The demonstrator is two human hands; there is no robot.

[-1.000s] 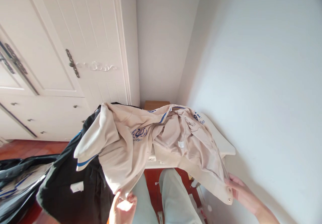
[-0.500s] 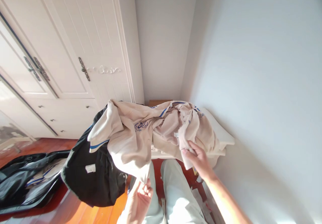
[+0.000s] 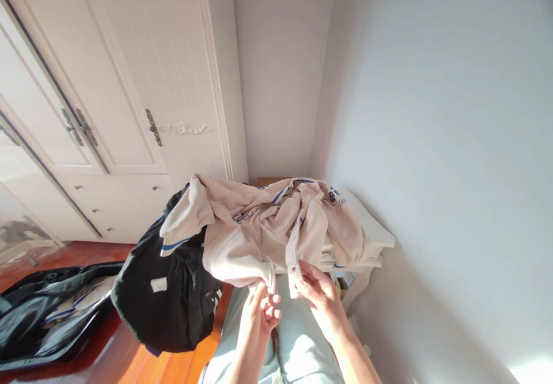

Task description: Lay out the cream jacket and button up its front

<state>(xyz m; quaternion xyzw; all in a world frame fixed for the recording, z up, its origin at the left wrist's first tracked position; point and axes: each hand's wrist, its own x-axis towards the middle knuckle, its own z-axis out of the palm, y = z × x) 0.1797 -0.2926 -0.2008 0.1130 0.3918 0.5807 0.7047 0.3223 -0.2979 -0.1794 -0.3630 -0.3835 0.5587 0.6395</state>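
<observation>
A beige garment (image 3: pixel 233 254) with blue stripes and dark blue lettering lies crumpled over a white piece of furniture (image 3: pixel 374 228). My left hand (image 3: pixel 264 309) pinches its near edge at the lower middle. Just to the right, my right hand (image 3: pixel 317 292) grips the opposite front edge, where a round snap shows on the strip. The two held edges are a short way apart. Beneath the garment's left sleeve hangs a black garment (image 3: pixel 166 297) with a white label.
An open black suitcase (image 3: pixel 56 315) with clothes in it lies on the reddish wooden floor (image 3: pixel 173 367) at the left. A white wardrobe (image 3: pixel 116 73) stands behind. The pale wall (image 3: pixel 453 142) rises on the right. My legs are below my hands.
My right hand has moved left and a little down with the garment's edge, nearer my left hand. My left hand has shifted slightly right and up, and the cloth between them has closed in.
</observation>
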